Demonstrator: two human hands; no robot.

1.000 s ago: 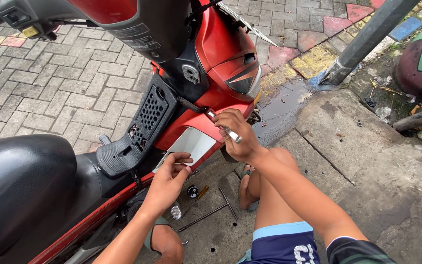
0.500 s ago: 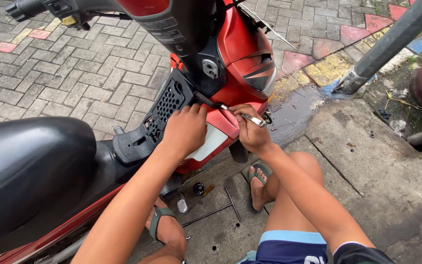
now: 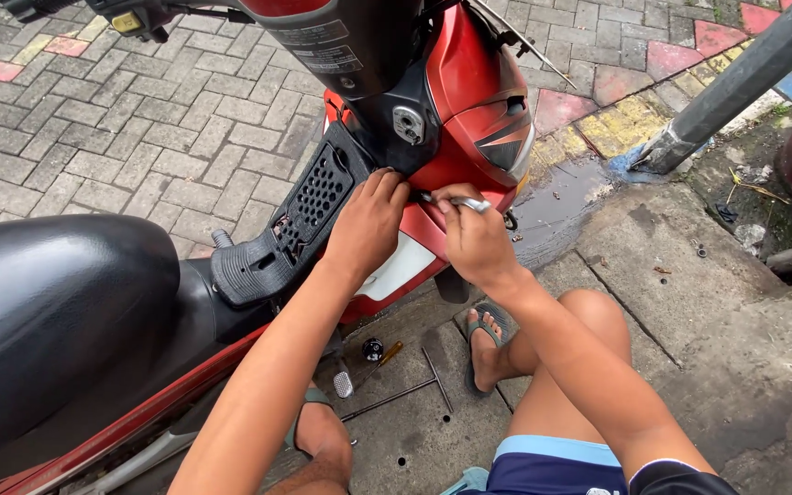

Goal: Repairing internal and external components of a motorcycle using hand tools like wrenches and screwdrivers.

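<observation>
A person crouches beside a red motorbike (image 3: pixel 469 101) parked on grey paving, both bare hands up against its side panel. The left hand (image 3: pixel 370 225) lies flat on the red and white panel (image 3: pixel 405 266) just below the black steering column, its fingers (image 3: pixel 387 188) spread a little and pressed to the seam where the black perforated footboard (image 3: pixel 309 206) meets the red bodywork; it holds nothing. The right hand (image 3: pixel 474 240) sits just right of it, almost touching, with its fingers curled tight around a slim metal tool (image 3: pixel 465 203) whose bright shaft shows above the knuckles and points left towards the panel seam; whether the tip is seated in a fastener cannot be told. The black seat (image 3: pixel 48 312) fills the near left of the view. On the concrete below the bike, between the person's feet, lie a T-handled wrench (image 3: pixel 414 390), a screwdriver with a yellow handle (image 3: pixel 382 357) and a small dark round part (image 3: pixel 373 348) close together. The right foot, in a sandal (image 3: pixel 488 335), rests just right of these tools, and the bent right knee is near the camera. To the far right a grey metal pole (image 3: pixel 735 82) leans up from the ground beside a puddle (image 3: pixel 561 197) on the pavement, with coloured paving blocks (image 3: pixel 616 119) beyond.
</observation>
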